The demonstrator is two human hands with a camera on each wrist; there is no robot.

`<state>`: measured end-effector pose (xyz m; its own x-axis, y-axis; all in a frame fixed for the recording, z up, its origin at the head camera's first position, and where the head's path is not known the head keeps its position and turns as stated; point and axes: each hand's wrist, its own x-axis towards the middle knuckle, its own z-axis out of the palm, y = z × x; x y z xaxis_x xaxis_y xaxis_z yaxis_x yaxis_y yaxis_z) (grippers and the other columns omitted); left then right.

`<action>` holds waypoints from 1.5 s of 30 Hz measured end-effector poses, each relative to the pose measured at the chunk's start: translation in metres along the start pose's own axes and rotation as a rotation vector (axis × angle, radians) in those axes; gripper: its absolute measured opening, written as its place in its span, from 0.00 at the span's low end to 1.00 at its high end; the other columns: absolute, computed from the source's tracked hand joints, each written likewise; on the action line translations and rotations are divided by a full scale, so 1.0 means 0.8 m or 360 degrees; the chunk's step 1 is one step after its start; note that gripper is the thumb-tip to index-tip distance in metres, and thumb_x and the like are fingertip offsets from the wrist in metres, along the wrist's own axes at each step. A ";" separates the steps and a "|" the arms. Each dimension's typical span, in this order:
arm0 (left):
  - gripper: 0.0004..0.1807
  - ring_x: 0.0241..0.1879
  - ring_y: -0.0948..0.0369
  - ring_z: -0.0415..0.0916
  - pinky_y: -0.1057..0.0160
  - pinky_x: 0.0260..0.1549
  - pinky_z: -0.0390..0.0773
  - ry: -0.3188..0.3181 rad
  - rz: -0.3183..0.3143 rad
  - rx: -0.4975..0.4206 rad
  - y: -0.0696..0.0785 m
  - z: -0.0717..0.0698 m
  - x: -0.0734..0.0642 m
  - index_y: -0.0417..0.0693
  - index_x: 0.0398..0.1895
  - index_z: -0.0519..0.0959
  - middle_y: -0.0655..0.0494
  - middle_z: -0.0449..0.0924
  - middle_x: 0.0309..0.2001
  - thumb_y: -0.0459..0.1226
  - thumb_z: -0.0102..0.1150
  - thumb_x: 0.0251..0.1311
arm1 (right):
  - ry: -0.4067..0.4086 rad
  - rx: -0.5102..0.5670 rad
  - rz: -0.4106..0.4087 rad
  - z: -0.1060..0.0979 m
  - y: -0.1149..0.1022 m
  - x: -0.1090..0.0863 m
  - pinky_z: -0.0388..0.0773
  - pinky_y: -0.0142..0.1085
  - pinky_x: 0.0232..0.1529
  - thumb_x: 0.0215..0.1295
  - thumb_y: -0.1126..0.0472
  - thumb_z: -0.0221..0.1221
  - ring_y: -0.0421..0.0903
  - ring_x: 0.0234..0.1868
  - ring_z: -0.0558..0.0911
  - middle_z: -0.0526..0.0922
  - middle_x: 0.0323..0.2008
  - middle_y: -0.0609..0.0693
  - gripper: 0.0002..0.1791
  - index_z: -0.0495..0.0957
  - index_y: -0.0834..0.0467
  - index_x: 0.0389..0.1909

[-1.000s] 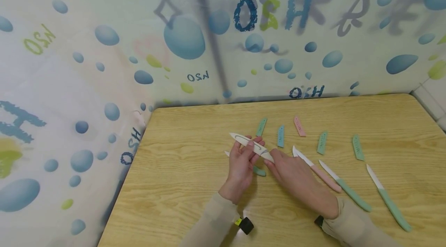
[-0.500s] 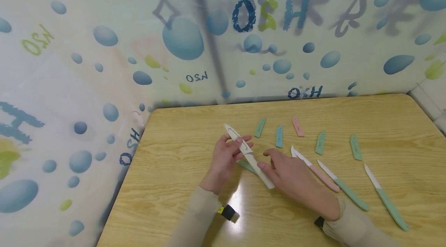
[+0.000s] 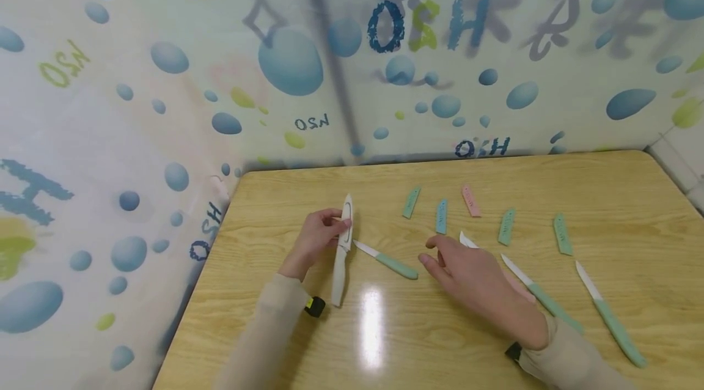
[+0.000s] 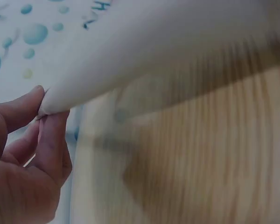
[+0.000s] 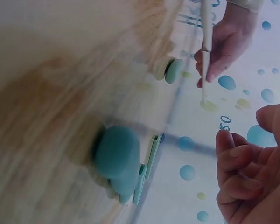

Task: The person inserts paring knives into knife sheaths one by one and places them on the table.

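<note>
In the head view my left hand [image 3: 319, 237] pinches a white knife [image 3: 339, 280] by its white sheath [image 3: 346, 222], with the tip pointing away and the handle toward me. The left wrist view shows thumb and fingers on the sheath, the handle large and blurred [image 4: 144, 51]. Right of it a green-handled paring knife [image 3: 397, 265] lies unsheathed on the table. My right hand [image 3: 467, 274] hovers over the table with fingers loosely bent and holds nothing. It partly hides a pink-handled knife [image 3: 519, 287], whose white blade shows past the knuckles.
Two more green-handled knives [image 3: 555, 306] lie bare at the right of the wooden table [image 3: 264, 194]. Behind them is a row of loose sheaths: green [image 3: 411, 202], blue [image 3: 442, 216], pink [image 3: 471, 201] and two more green [image 3: 562, 233]. A patterned wall covering [image 3: 286, 133] stands behind the table.
My left hand has carried the white knife to the left and turned its handle toward me. My right hand has let go of the handle. The green-handled knife beneath is uncovered.
</note>
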<state>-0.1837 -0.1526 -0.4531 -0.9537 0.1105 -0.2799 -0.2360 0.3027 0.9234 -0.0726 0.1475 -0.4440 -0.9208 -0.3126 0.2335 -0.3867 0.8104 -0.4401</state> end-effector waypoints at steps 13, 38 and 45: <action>0.14 0.38 0.56 0.81 0.60 0.37 0.82 0.0152 0.0119 0.0828 -0.014 -0.021 0.020 0.39 0.46 0.88 0.48 0.88 0.42 0.42 0.68 0.68 | 0.0070 -0.0035 -0.0067 0.001 -0.001 0.001 0.68 0.30 0.20 0.75 0.56 0.61 0.32 0.23 0.71 0.77 0.28 0.38 0.07 0.80 0.53 0.47; 0.17 0.37 0.55 0.80 0.57 0.36 0.82 0.0106 0.0107 0.1111 -0.010 -0.045 -0.009 0.42 0.47 0.84 0.48 0.85 0.41 0.47 0.65 0.69 | 0.0070 -0.0069 -0.0113 0.009 -0.005 0.006 0.67 0.29 0.19 0.72 0.57 0.63 0.33 0.23 0.70 0.77 0.29 0.39 0.03 0.81 0.52 0.40; 0.19 0.46 0.51 0.83 0.50 0.44 0.84 0.0155 0.0217 0.1014 -0.002 -0.045 -0.029 0.44 0.55 0.83 0.48 0.85 0.47 0.48 0.61 0.72 | 0.0100 -0.0066 -0.0137 0.013 -0.014 0.011 0.71 0.29 0.23 0.71 0.58 0.63 0.34 0.27 0.74 0.82 0.33 0.40 0.02 0.82 0.51 0.38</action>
<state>-0.1681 -0.1897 -0.4385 -0.9868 0.1105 -0.1185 0.0166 0.7966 0.6043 -0.0767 0.1307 -0.4458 -0.8788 -0.3513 0.3231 -0.4605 0.8021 -0.3803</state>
